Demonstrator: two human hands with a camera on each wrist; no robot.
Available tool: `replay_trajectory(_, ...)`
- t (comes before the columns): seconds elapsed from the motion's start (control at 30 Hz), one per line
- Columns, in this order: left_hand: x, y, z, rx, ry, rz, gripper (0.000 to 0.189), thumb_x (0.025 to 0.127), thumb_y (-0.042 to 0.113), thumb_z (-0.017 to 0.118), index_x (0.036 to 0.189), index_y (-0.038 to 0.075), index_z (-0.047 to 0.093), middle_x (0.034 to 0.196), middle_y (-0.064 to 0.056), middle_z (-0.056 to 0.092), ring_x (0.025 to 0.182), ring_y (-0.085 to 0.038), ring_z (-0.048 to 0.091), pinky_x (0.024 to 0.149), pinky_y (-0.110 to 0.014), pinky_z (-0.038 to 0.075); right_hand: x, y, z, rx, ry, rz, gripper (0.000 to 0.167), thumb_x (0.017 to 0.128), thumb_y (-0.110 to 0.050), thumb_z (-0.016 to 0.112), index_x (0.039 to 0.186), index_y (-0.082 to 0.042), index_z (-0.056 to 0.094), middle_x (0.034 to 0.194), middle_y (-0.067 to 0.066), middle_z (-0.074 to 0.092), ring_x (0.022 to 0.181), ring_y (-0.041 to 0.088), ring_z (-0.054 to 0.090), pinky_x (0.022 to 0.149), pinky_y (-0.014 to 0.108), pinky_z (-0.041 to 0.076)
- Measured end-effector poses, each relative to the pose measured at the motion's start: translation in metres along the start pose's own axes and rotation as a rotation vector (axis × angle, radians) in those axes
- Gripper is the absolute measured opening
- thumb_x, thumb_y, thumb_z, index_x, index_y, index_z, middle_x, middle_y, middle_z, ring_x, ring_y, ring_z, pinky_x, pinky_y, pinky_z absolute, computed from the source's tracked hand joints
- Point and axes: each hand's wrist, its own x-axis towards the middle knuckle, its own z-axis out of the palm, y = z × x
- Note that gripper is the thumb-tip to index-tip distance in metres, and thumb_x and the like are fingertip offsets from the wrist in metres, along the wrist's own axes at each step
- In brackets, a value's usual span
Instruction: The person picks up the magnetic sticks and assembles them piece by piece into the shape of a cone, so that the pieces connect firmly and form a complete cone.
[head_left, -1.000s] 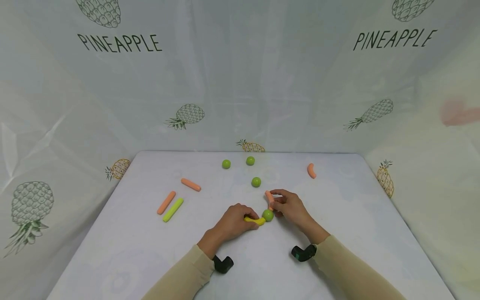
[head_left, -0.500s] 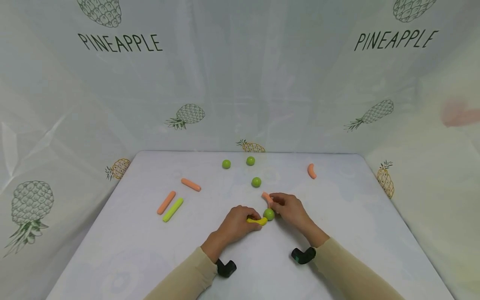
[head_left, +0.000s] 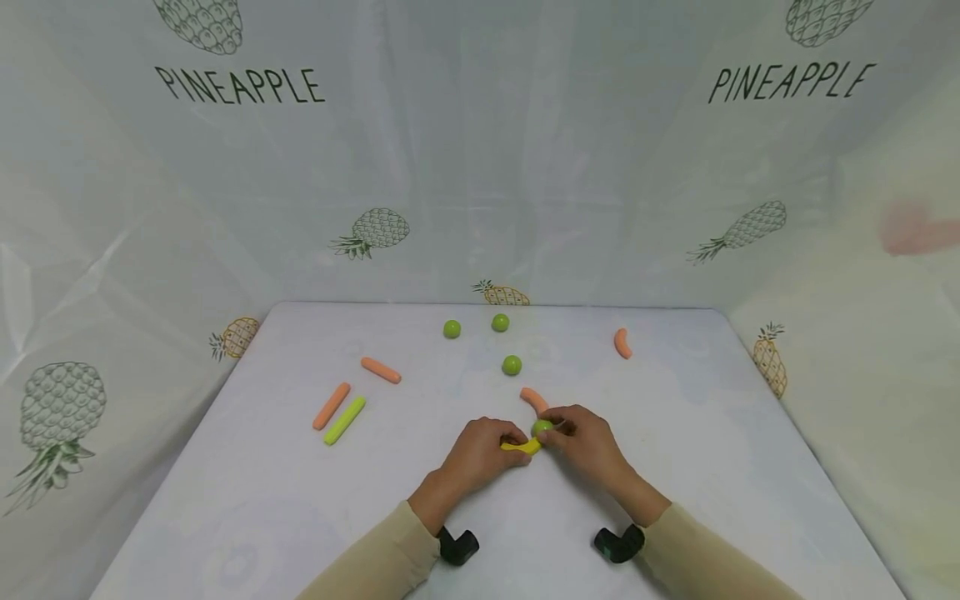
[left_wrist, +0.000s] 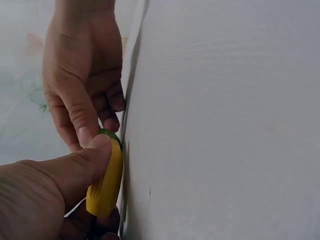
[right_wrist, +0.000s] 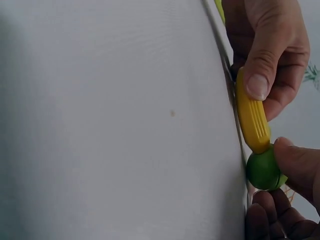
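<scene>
My left hand point(head_left: 477, 454) pinches a short, curved yellow piece point(head_left: 522, 447) between thumb and fingers. Grooves run along this yellow piece in the right wrist view. Its right end touches a green ball point(right_wrist: 262, 171), which my right hand point(head_left: 592, 447) grips with thumb and fingers. Whether the two are joined or only touching, I cannot tell. Just behind the ball lies a curved orange piece point(head_left: 534, 400), its near end close to the ball and the right fingers. Fingers partly cover the ball in the head view.
Farther back are several green balls point(head_left: 512, 365). A curved orange piece point(head_left: 622, 343) lies at the back right. On the left lie straight orange sticks point(head_left: 332, 406) and a lime-green stick point(head_left: 345, 420). A pineapple-print curtain point(head_left: 480, 167) rises behind the white table point(head_left: 247, 500).
My right hand has let go of the near curved orange piece and moved down onto the green ball. My left hand, with the yellow piece, has shifted slightly right and nearer.
</scene>
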Motion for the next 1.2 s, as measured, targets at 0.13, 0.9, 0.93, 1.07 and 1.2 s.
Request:
replay_trajectory(0.13,0.000,0.000,0.001,0.002,0.000,-0.004,0.018,0.088,0.030,0.087,0.103,0.021,0.083,0.093,0.014,0.076,0.090,-0.006,0.062,0.082,-0.028,0.051,-0.003,0.002,0.000,0.009,0.019,0.001,0.031,0.091,-0.020,0.085,0.120,-0.013,0.078,0.105,0.001,0.073,0.094,0.015,0.069,0.084,0.034,0.054)
replay_trajectory(0.9,0.054,-0.026,-0.041,-0.186,0.196,-0.136,0.017,0.099,0.027,0.075,0.114,0.019,0.077,0.102,0.006,0.073,0.094,-0.012,0.065,0.087,-0.035,0.055,-0.004,0.004,-0.002,0.040,0.025,-0.001,0.031,0.089,-0.019,0.087,0.119,-0.013,0.078,0.100,-0.001,0.071,0.089,0.012,0.063,0.078,0.027,0.052)
replay_trajectory(0.93,0.060,-0.027,-0.042,-0.196,0.202,-0.139,0.019,0.099,0.027,0.075,0.116,0.018,0.076,0.104,0.005,0.073,0.097,-0.013,0.064,0.089,-0.036,0.054,-0.004,0.004,-0.002,0.042,0.026,0.000,0.032,0.089,-0.020,0.087,0.119,-0.013,0.077,0.099,-0.001,0.070,0.089,0.012,0.063,0.078,0.027,0.052)
replay_trajectory(1.07,0.084,-0.030,-0.042,-0.240,0.206,-0.131,0.033,0.097,0.026,0.078,0.127,0.015,0.071,0.117,0.001,0.071,0.111,-0.019,0.063,0.100,-0.041,0.052,-0.003,0.005,-0.001,0.060,0.027,0.003,0.032,0.089,-0.019,0.087,0.118,-0.012,0.077,0.098,-0.002,0.070,0.088,0.012,0.062,0.079,0.026,0.051)
replay_trajectory(1.2,0.098,-0.034,-0.038,-0.269,0.196,-0.122,0.044,0.095,0.025,0.080,0.135,0.011,0.068,0.124,-0.004,0.069,0.117,-0.024,0.061,0.105,-0.044,0.050,-0.003,0.006,0.002,0.073,0.030,-0.004,0.030,0.089,-0.019,0.087,0.116,-0.014,0.077,0.098,-0.003,0.070,0.087,0.011,0.062,0.078,0.025,0.051)
